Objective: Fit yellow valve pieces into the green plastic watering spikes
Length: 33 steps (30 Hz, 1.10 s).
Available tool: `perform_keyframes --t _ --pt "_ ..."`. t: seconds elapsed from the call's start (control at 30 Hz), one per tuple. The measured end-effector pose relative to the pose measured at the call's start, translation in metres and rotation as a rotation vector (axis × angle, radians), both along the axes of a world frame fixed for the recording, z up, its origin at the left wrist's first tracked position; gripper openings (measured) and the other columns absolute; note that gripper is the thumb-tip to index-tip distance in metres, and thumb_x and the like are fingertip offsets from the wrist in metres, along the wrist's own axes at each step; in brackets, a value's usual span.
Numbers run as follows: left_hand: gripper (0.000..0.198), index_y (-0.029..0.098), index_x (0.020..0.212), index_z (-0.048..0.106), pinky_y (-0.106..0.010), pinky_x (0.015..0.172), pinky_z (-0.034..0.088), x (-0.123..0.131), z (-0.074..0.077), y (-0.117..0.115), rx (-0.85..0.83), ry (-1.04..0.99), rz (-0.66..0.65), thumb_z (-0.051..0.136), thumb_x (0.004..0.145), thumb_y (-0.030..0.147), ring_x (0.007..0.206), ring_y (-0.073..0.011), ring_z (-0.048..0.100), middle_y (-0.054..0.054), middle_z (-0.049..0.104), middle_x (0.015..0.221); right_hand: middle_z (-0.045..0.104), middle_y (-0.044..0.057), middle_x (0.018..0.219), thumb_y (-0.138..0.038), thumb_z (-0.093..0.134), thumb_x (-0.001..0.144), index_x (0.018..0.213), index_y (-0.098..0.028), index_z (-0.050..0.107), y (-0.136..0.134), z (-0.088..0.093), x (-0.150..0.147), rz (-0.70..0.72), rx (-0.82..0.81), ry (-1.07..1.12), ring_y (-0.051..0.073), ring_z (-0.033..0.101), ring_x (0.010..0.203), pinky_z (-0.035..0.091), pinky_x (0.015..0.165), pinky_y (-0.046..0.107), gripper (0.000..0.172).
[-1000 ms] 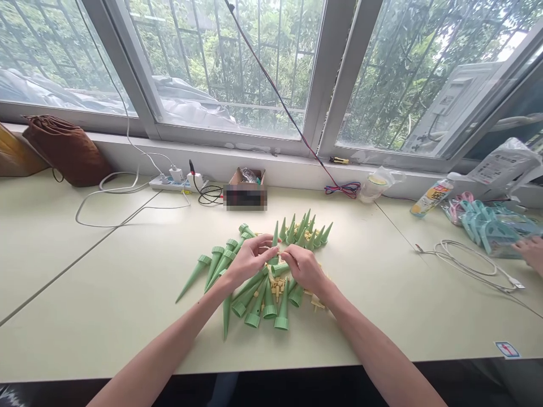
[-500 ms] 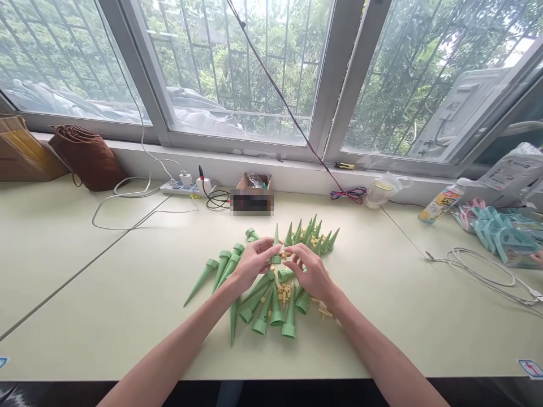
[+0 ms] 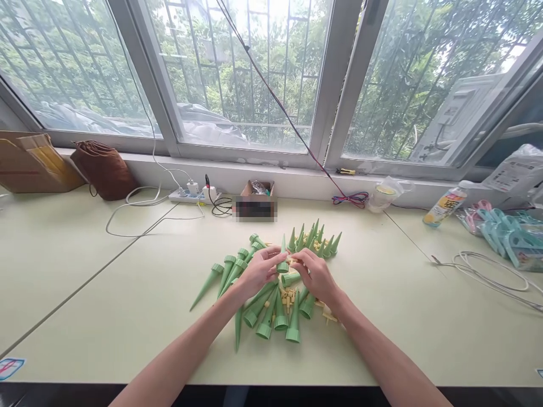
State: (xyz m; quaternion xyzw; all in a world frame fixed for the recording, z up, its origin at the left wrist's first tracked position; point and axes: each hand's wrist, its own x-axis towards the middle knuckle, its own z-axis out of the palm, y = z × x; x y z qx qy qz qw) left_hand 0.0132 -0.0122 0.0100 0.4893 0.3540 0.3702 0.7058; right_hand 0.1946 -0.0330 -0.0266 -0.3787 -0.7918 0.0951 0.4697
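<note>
My left hand is closed on a green plastic watering spike, held upright with its point up and its ribbed cap end down. My right hand pinches a small pale-yellow plastic valve piece against the spike's side; the fingers partly hide it. Below the hands, several green spikes lie fanned out around a heap of yellow pieces. More capped spikes lie to the left of my left hand. Behind my right hand, several spikes stand point up among yellow parts.
At the back are a power strip, a small box and a brown bag. Toward the right stand a bottle, teal packaged items and a coiled white cable. A plastic cup sits near the window.
My right fingers have closed in on the held spike with the yellow piece. The view has shifted slightly, and another person's hand at the right edge is out of sight.
</note>
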Motion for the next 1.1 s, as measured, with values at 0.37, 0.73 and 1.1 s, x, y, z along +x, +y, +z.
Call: perform_keyframes --t 0.37,0.73,1.1 --pt "0.041 0.018 0.096 0.062 -0.018 0.043 0.026 0.001 -0.002 -0.004 0.285 0.203 0.049 0.069 0.077 0.053 0.057 -0.0079 0.039 -0.002 0.057 0.08 0.052 0.0 0.066 -0.029 0.042 0.101 0.075 -0.018 0.056 0.003 -0.002 -0.002 -0.039 -0.062 0.046 0.012 0.045 0.057 0.037 0.055 0.025 0.031" --pt "0.04 0.014 0.092 0.066 -0.016 0.039 0.019 -0.005 -0.007 0.008 0.106 0.091 0.122 0.076 0.073 0.048 0.046 0.0 0.023 0.001 0.051 0.078 0.062 0.007 0.103 -0.023 0.05 0.098 0.122 -0.023 0.056 0.003 0.003 -0.004 0.014 -0.019 -0.03 0.013 0.06 0.067 0.049 0.058 0.024 0.025" --pt "0.038 0.014 0.082 0.065 -0.015 0.038 0.017 -0.006 -0.013 0.013 -0.017 0.082 0.108 0.081 0.068 0.045 0.044 0.0002 0.023 0.006 0.041 0.066 0.066 0.007 0.091 -0.023 0.049 0.099 0.111 -0.017 0.061 0.013 0.0 0.0 -0.072 0.299 -0.236 0.013 0.063 0.07 0.047 0.056 0.022 0.018"
